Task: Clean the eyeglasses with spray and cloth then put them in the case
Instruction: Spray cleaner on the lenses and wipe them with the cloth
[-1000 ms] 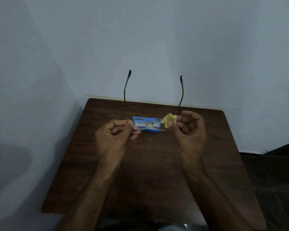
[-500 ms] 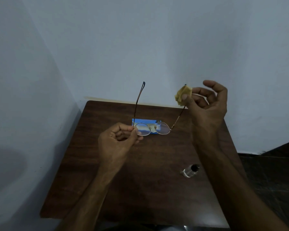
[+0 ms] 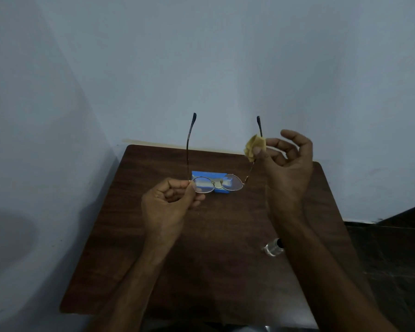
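Thin gold-rimmed eyeglasses (image 3: 230,182) hang in the air above the table, lenses toward me, both temples pointing away and up. My left hand (image 3: 168,207) pinches the left lens rim at the hinge. My right hand (image 3: 288,168) pinches a small crumpled yellow cloth (image 3: 254,147) around the right temple, near its far end, the other fingers spread. A blue case (image 3: 201,174) lies on the table behind the lenses, partly hidden by them. A small clear spray bottle (image 3: 273,248) with a dark cap lies on the table beside my right forearm.
The dark wooden table (image 3: 225,271) stands in a corner between pale walls (image 3: 201,56) at the back and left. Dark floor (image 3: 393,248) shows past the table's right edge.
My right hand slid the cloth from the right lens hinge up along the right temple toward its tip. The glasses swung a little, then squared up. The spray bottle came into view.
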`<state>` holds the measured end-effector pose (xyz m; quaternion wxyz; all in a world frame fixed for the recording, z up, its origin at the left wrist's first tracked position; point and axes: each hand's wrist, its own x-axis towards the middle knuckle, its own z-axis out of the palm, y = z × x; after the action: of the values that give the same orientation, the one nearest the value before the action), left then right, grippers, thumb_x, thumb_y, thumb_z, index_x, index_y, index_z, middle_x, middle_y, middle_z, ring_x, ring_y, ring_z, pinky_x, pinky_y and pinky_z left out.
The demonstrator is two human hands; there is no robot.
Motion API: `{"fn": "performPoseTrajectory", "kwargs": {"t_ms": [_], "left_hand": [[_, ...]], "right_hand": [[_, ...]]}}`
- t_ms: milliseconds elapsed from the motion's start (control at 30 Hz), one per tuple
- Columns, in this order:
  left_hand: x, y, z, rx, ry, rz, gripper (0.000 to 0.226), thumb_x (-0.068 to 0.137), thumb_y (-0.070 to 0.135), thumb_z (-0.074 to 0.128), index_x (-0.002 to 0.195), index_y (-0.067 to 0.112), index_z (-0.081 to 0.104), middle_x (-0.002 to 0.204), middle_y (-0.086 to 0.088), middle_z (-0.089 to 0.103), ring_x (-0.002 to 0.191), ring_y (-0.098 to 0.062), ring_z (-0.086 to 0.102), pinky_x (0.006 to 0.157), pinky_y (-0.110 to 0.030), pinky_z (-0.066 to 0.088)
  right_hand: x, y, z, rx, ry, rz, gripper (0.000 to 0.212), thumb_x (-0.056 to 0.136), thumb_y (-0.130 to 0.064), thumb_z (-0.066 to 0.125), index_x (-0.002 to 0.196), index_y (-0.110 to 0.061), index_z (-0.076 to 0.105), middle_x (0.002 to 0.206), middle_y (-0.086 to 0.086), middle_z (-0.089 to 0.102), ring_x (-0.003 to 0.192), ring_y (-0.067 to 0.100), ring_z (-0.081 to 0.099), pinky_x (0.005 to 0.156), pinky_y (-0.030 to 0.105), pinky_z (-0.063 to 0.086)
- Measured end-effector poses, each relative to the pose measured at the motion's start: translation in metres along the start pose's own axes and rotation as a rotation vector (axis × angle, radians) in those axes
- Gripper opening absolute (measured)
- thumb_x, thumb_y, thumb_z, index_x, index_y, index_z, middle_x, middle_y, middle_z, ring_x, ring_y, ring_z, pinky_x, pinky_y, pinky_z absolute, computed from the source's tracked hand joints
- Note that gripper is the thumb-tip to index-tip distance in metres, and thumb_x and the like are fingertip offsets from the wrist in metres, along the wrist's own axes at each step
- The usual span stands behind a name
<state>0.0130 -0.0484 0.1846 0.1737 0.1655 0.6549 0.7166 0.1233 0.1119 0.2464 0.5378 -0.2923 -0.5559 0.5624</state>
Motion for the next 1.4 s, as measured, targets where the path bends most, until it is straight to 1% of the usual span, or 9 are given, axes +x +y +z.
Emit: {"fn": "performPoseTrajectory", "kwargs": {"t_ms": [100, 233, 400, 533, 667, 867, 1067, 1267, 1400], "left_hand": [[0.002, 0.004, 0.002, -0.060, 0.011, -0.020, 0.010, 0.093, -0.001, 0.074, 0.095, 0.009, 0.075, 0.084, -0.007, 0.082, 0.075, -0.023, 0.082, 0.065, -0.025, 0.065], [0.005, 0.001, 0.003, -0.131, 0.022, -0.027, 0.008, 0.094, -0.001, 0.073, 0.093, 0.007, 0.074, 0.083, -0.010, 0.082, 0.076, -0.026, 0.082, 0.066, -0.027, 0.065], [0.003, -0.001, 0.006, -0.173, 0.053, -0.057, 0.006, 0.095, 0.007, 0.073, 0.100, 0.007, 0.073, 0.087, -0.010, 0.082, 0.080, -0.028, 0.082, 0.065, -0.027, 0.064], [-0.004, 0.003, 0.013, -0.300, 0.068, -0.094, 0.027, 0.092, 0.011, 0.073, 0.119, 0.009, 0.068, 0.100, -0.010, 0.082, 0.092, -0.029, 0.081, 0.069, -0.030, 0.065], [-0.013, 0.010, 0.027, -0.579, 0.057, -0.284, 0.055, 0.083, 0.011, 0.077, 0.136, 0.012, 0.062, 0.111, -0.012, 0.081, 0.097, -0.023, 0.080, 0.073, -0.030, 0.066], [-0.027, 0.006, 0.045, -0.711, -0.002, -0.485, 0.023, 0.094, 0.000, 0.070, 0.116, 0.000, 0.074, 0.109, -0.018, 0.080, 0.094, -0.020, 0.081, 0.077, -0.026, 0.066], [-0.023, 0.000, 0.047, -0.652, 0.064, -0.458, 0.013, 0.095, 0.007, 0.071, 0.105, 0.005, 0.078, 0.098, -0.015, 0.082, 0.079, -0.016, 0.081, 0.070, -0.024, 0.066], [-0.024, -0.013, 0.048, -0.479, 0.104, -0.333, 0.014, 0.095, 0.005, 0.074, 0.107, 0.000, 0.078, 0.094, -0.015, 0.082, 0.079, -0.017, 0.080, 0.071, -0.025, 0.065], [-0.027, -0.021, 0.048, -0.447, 0.105, -0.306, 0.006, 0.095, 0.002, 0.073, 0.098, 0.003, 0.078, 0.085, -0.012, 0.082, 0.075, -0.015, 0.080, 0.067, -0.023, 0.063]], "right_hand": [[-0.018, 0.015, -0.006, -0.015, -0.013, 0.041, 0.056, 0.082, 0.011, 0.080, 0.129, -0.004, 0.052, 0.104, 0.017, 0.071, 0.090, 0.024, 0.074, 0.086, 0.038, 0.064], [-0.035, 0.024, -0.011, -0.054, -0.030, 0.061, 0.054, 0.082, 0.008, 0.080, 0.129, -0.002, 0.056, 0.100, 0.006, 0.075, 0.095, 0.019, 0.075, 0.081, 0.023, 0.060], [-0.037, 0.022, -0.010, -0.115, -0.060, 0.002, 0.051, 0.084, 0.006, 0.081, 0.129, -0.003, 0.059, 0.101, 0.007, 0.076, 0.098, 0.022, 0.075, 0.084, 0.024, 0.060], [-0.037, 0.019, -0.007, -0.131, -0.061, -0.047, 0.049, 0.086, 0.005, 0.079, 0.131, -0.002, 0.061, 0.105, 0.013, 0.074, 0.102, 0.027, 0.073, 0.085, 0.024, 0.060], [-0.037, 0.021, -0.003, -0.134, -0.030, -0.060, 0.047, 0.086, 0.006, 0.079, 0.129, -0.002, 0.063, 0.106, 0.013, 0.073, 0.101, 0.026, 0.074, 0.085, 0.024, 0.060], [-0.040, 0.025, 0.002, -0.110, 0.010, -0.061, 0.045, 0.083, 0.010, 0.079, 0.125, 0.004, 0.063, 0.102, 0.013, 0.073, 0.094, 0.019, 0.074, 0.085, 0.025, 0.060], [-0.053, 0.028, 0.004, -0.108, 0.012, -0.041, 0.049, 0.079, 0.015, 0.080, 0.124, 0.003, 0.064, 0.095, 0.002, 0.073, 0.089, 0.009, 0.072, 0.084, 0.021, 0.058], [-0.049, 0.020, 0.000, 0.000, 0.034, -0.011, 0.060, 0.079, 0.017, 0.078, 0.133, 0.000, 0.056, 0.093, 0.007, 0.073, 0.088, 0.014, 0.073, 0.083, 0.024, 0.059], [-0.032, 0.002, 0.002, 0.048, 0.020, -0.023, 0.062, 0.082, 0.010, 0.080, 0.136, -0.004, 0.052, 0.096, 0.011, 0.072, 0.091, 0.026, 0.073, 0.085, 0.035, 0.061]]}}
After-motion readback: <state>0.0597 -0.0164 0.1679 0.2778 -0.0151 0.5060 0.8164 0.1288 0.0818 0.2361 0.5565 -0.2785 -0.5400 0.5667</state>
